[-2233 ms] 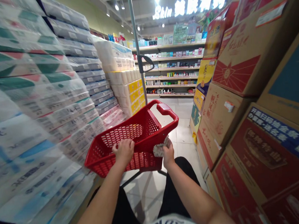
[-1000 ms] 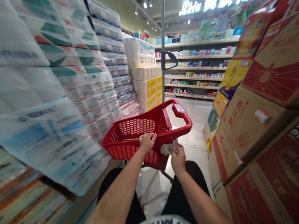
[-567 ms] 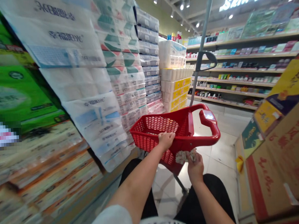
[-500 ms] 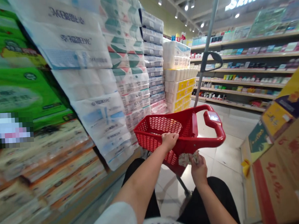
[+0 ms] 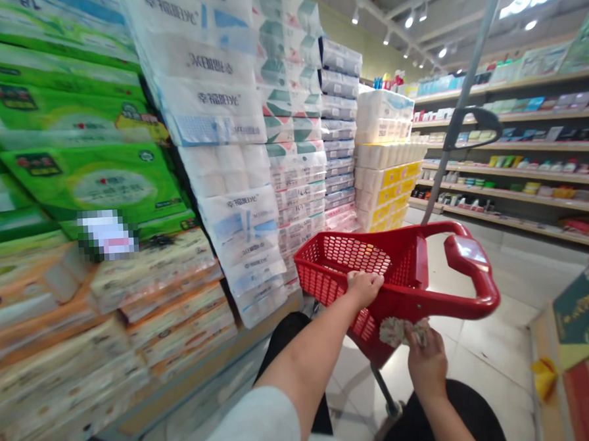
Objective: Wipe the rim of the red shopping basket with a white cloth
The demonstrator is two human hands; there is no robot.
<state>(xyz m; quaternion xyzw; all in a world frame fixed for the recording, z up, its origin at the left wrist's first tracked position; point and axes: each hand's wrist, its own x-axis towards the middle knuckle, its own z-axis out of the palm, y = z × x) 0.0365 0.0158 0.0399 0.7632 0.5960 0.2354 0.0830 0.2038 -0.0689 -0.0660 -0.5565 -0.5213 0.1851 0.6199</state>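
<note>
Head camera looks down at both bare hands on a tilted red plastic shopping basket [image 5: 327,271]. The left hand [image 5: 363,289] is closed over the basket's near rim, its fingers curled on the plastic. The right hand [image 5: 427,361] sits lower, just under the basket's long red handle [image 5: 475,283], with its fingers pinched around a crumpled whitish wad [image 5: 396,331]. Whether the wad is tissue or cloth is too blurred to tell. It lies against the basket's red side, and the basket holds nothing visible.

A grey pole [image 5: 465,93] with a black curved hook [image 5: 472,122] rises beyond the handle, and a metal leg [image 5: 385,393] reaches down to the pale tiled floor [image 5: 489,348]. To the left stand tall stacks of plastic-wrapped toilet rolls [image 5: 233,177], green-printed packs [image 5: 85,185] and, further along, yellow-banded rolls [image 5: 388,176]. Store shelves [image 5: 509,170] line the far right, with a printed cardboard carton [image 5: 583,317] in the lower corner. A white sleeve [image 5: 246,427] and black trousers [image 5: 472,415] show at the bottom.
</note>
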